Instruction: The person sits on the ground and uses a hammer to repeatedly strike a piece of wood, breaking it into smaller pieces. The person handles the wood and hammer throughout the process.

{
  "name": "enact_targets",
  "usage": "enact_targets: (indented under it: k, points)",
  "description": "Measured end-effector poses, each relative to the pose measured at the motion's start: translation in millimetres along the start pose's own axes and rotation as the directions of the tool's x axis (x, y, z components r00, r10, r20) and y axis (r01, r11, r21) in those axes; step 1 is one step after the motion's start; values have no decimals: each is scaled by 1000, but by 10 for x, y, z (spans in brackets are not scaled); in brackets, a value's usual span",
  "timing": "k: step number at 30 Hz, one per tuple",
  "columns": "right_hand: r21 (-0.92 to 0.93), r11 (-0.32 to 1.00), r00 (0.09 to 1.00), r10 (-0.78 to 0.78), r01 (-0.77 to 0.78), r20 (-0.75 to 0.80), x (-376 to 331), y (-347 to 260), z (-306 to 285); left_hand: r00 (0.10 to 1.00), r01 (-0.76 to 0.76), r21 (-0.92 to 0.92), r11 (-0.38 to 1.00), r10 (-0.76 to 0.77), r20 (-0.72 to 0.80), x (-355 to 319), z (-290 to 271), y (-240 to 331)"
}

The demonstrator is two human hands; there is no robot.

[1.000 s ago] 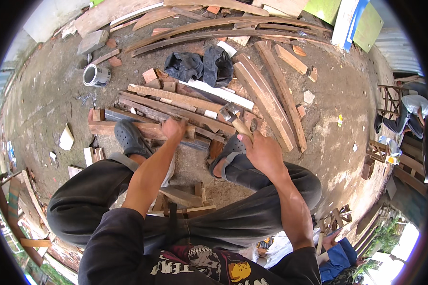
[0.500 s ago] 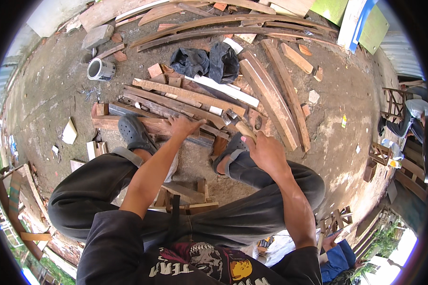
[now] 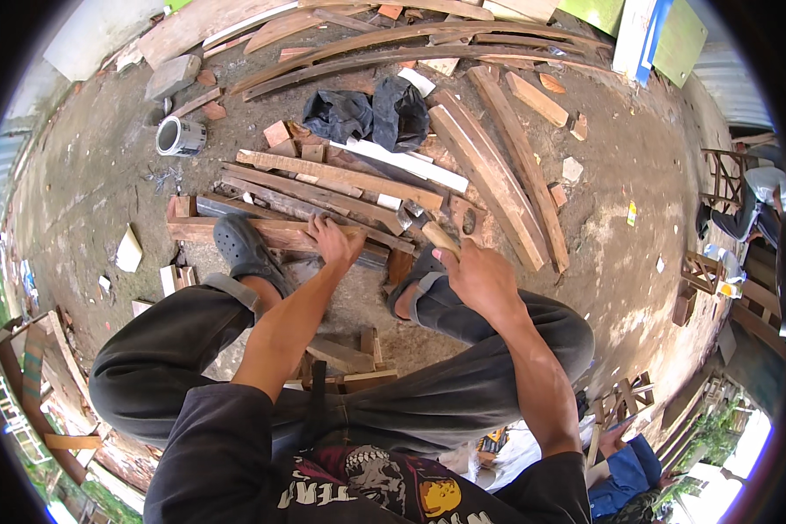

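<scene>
My left hand [image 3: 334,242] grips a reddish-brown wooden plank [image 3: 266,234] near its right end, fingers curled over the top. That plank lies across darker boards, just past my left clog [image 3: 240,243]. In my right hand [image 3: 480,278] is a hammer [image 3: 439,234], held by its pale wooden handle. Its metal head points up and left, above the ends of several long timbers [image 3: 341,181]. The hammer head is apart from my left hand. My right clog [image 3: 410,278] is partly hidden behind the hammer and right hand.
Thick beams [image 3: 489,179] lie to the right of the timbers, and black cloth [image 3: 402,113] lies beyond them. A paint can [image 3: 181,137] stands at far left near a concrete block [image 3: 173,77]. Between my legs is a small wooden frame [image 3: 367,381]. Another person [image 3: 760,201] sits at the right edge.
My left hand has turned, its fingers now bent over the plank rather than stretched to the right. The hammer stays in my right hand, at nearly the same place. The whole view shifts slightly.
</scene>
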State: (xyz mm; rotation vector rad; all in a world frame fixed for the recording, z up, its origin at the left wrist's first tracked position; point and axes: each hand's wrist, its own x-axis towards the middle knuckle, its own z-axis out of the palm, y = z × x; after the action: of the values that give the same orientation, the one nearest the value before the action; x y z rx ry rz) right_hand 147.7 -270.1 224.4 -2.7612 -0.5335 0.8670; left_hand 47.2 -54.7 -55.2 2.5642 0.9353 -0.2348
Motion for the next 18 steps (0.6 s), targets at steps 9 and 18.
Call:
enact_targets:
  k: [9,18]
  points:
    - [1,1000,999,-8,7,49,-18,-24,106,993,-119,-2,993,119,13,-333,66,-359]
    - [-117,990,990,-70,84,120,-13,-65,182,985,145,-29,989,-141,98,270,-694,-554]
